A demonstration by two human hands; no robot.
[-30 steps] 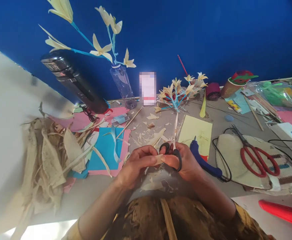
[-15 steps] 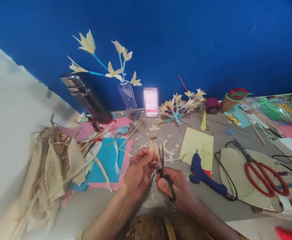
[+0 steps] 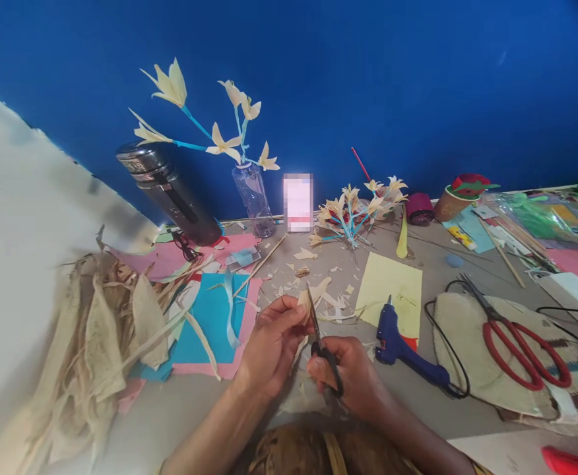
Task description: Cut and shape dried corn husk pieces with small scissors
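My left hand (image 3: 269, 346) pinches a small pale piece of dried corn husk (image 3: 304, 300) between thumb and fingers. In my right hand (image 3: 355, 369) is a small pair of black-handled scissors (image 3: 314, 315), with thumb and fingers around the handles. Its blades point up and away, pressed together along the right side of the husk. Both hands are close together above the table's front middle. Pale husk scraps (image 3: 337, 302) lie just beyond them. The far end of the held piece is partly hidden by fingers and blades.
Dried husks (image 3: 103, 330) heap at the left beside blue paper (image 3: 210, 316). To the right lie a blue glue gun (image 3: 392, 343), yellow paper (image 3: 392, 284) and large red-handled scissors (image 3: 516, 343). Husk flowers (image 3: 351, 211), a plastic bottle (image 3: 254, 198) and a dark flask (image 3: 175, 198) stand behind.
The scissor blades, spread apart half a second ago, have closed together beside the husk. The right fingers have drawn in on the handles. My left hand has barely moved.
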